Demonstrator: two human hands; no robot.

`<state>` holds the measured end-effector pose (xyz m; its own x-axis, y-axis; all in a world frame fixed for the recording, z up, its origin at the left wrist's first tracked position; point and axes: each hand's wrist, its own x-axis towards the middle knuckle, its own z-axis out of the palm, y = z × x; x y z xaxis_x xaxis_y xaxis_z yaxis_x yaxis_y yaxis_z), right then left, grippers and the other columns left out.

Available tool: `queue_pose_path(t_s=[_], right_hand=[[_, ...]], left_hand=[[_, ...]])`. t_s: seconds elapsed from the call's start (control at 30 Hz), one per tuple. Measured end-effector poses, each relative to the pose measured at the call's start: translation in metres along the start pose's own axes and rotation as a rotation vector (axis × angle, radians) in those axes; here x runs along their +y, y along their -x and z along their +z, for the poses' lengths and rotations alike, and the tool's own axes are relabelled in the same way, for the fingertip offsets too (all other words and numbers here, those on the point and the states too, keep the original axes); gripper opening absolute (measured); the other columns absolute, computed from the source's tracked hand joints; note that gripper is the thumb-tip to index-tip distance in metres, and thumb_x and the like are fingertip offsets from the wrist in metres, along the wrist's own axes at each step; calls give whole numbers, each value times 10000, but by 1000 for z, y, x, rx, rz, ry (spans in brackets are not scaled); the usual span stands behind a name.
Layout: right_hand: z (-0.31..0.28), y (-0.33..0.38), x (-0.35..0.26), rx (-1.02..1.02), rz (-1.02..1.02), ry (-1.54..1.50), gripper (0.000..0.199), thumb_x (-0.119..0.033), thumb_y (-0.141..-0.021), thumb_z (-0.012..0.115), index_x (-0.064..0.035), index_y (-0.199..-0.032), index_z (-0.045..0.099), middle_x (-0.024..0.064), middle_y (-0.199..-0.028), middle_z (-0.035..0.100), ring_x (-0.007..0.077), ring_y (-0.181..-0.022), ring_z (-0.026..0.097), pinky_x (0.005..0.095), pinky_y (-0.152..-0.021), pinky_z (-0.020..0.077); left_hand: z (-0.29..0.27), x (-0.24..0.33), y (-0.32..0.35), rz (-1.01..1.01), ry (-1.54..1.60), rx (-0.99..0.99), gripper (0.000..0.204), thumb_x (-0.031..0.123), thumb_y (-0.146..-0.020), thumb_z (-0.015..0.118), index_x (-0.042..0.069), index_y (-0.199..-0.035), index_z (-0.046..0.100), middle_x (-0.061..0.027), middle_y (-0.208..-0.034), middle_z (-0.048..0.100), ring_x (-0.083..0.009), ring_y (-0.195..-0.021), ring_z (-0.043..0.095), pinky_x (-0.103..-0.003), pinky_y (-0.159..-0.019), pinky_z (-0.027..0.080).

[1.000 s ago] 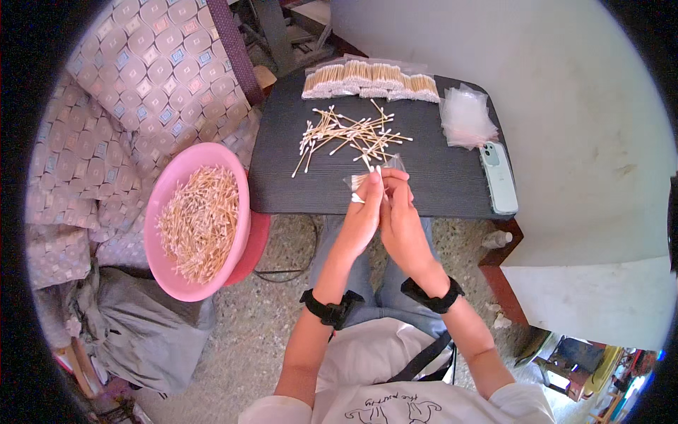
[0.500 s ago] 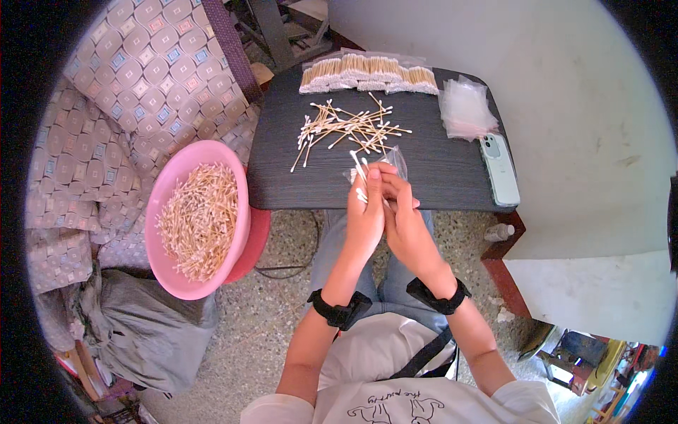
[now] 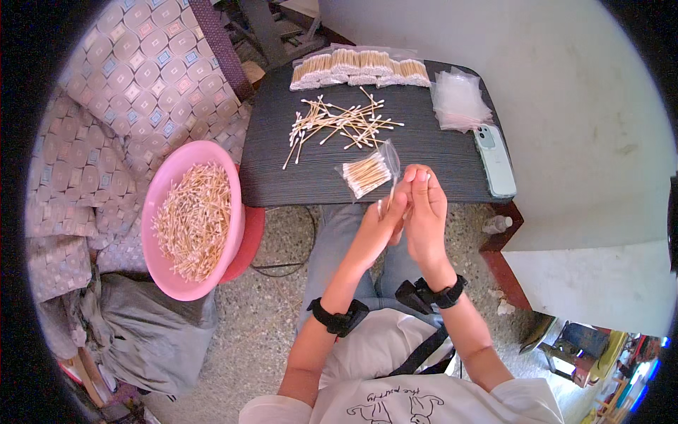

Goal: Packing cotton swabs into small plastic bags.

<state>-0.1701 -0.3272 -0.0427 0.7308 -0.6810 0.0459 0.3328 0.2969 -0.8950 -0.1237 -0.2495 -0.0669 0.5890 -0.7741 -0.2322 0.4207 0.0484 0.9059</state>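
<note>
Just past the table's near edge, my left hand (image 3: 381, 225) is closed around a few cotton swabs (image 3: 393, 189), whose white tips poke out between the fingers. Close against it on the right, my right hand (image 3: 426, 219) has its fingers pinched together, with a white swab tip at the fingertips. Beyond my left hand lies a small clear bag (image 3: 390, 157) with a row of cotton swabs (image 3: 366, 174) in it. Farther back, loose cotton swabs (image 3: 339, 121) are scattered in a criss-cross heap. My fingers hide most of the held swabs.
Filled bags of swabs (image 3: 360, 65) line the far edge of the dark table (image 3: 282, 185). At the right are flat clear bags (image 3: 460, 100) and a pale phone (image 3: 496, 161). A pink basin (image 3: 150, 240) full of swabs stands left, beside a patterned sofa (image 3: 141, 78).
Both hands have shifted right and slightly nearer, away from the small bag, which now shows its row of swabs. The fingers have come together around the swabs. The view has shifted slightly.
</note>
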Motion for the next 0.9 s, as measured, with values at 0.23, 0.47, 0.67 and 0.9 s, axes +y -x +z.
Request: queue_pose_path(t_s=[0.23,0.47,0.67,0.9], right_hand=[[-3,6,-3,2,-114,272,242,-254,-997,328,-68,-900,450,22,-690,508,61,-615,456,188,-566,365],[-11,1,16,-24,-73,127,270,-244,-999,300,-47,-904,458,91,-775,602,132,-682,543,255,-674,438],[-16,3,7,-195,91,189,279,-247,-989,337,-46,-864,485,77,-813,609,98,-669,528,249,-656,455],[-19,10,-3,-160,271,219,253,-214,-979,354,-29,-1000,525,94,-900,630,72,-692,519,234,-666,459]], left_hand=[[-3,-8,4,190,-561,-34,401,370,-948,424,-12,-905,538,-77,-593,550,-145,-523,503,-286,-496,374],[1,-13,9,265,-466,-141,288,276,-970,408,27,-1065,517,12,-632,496,-62,-521,413,-228,-463,324],[-6,-10,12,-8,-232,-213,274,254,-977,358,24,-945,504,-5,-634,494,-74,-543,423,-247,-489,352],[1,-5,16,-159,129,-242,252,360,-980,354,123,-1016,433,64,-611,317,-45,-485,310,-200,-421,232]])
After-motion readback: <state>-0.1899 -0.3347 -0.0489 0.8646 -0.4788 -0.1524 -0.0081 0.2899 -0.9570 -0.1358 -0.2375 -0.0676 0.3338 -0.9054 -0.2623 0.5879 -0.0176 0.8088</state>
